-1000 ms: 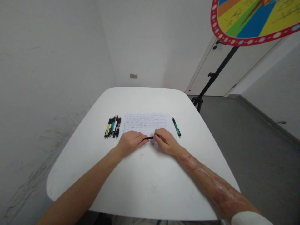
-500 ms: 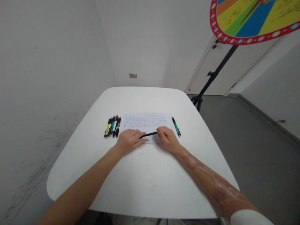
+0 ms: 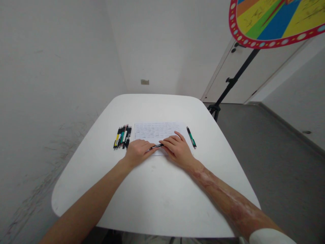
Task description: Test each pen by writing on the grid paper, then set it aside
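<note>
Between my two hands is a black pen [image 3: 156,146], held low over a sheet of paper [image 3: 157,130] covered with lines of writing. My left hand [image 3: 138,151] is closed on the pen's left end, thumb and fingers pinching it. With thumb and index finger, my right hand [image 3: 178,150] grips the other end, its remaining fingers spread. Both hands hide the lower part of the sheet. Just left of the paper lies a row of several pens [image 3: 122,136], black with yellow, green and white parts. A green and black pen [image 3: 191,137] lies alone to the right.
The white table [image 3: 162,200] has rounded corners and stands close to the walls. Beyond its right edge, a black tripod stand [image 3: 223,93] holds a colourful prize wheel [image 3: 274,23]. A door [image 3: 264,71] is behind the stand.
My right hand has slid left along the pen, closer to my left hand, and its fingers have spread. Less of the pen shows between the hands.
</note>
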Demonstrator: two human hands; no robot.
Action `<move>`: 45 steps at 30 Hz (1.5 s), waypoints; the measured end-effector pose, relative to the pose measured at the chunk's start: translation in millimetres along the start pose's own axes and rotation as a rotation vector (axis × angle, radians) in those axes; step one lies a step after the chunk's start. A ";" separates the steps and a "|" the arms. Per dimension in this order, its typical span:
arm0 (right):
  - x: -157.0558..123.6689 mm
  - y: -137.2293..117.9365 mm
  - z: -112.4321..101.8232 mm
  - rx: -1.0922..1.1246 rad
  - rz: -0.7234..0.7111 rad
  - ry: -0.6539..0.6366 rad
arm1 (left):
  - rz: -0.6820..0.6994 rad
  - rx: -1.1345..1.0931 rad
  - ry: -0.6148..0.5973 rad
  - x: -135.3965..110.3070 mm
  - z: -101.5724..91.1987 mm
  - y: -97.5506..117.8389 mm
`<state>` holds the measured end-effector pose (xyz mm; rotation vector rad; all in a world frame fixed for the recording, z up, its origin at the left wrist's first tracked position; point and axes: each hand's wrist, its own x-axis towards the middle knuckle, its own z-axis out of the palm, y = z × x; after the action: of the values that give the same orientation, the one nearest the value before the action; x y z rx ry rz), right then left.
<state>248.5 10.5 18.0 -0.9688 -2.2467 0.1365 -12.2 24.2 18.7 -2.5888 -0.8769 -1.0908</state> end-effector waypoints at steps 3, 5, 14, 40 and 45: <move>-1.7 2.4 2.9 0.039 -0.029 -0.030 | -0.007 -0.023 0.022 -0.5 0.2 -0.9; -3.6 4.9 4.6 0.081 0.008 -0.005 | -0.039 -0.050 0.015 -1.3 -0.5 -2.3; -7.3 12.9 5.0 0.379 0.323 0.313 | -0.009 -0.227 -0.350 -7.6 -6.1 7.5; 92.2 14.4 22.5 1.823 0.793 0.643 | 0.194 -0.324 -0.338 -20.8 -26.8 -13.3; 84.0 17.0 36.5 1.870 0.812 0.642 | 0.187 -0.353 -0.299 -24.1 -27.5 -15.6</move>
<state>194.6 85.5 30.1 -0.4991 -0.3667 1.5888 -50.8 15.2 20.4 -3.1100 -0.5132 -0.8882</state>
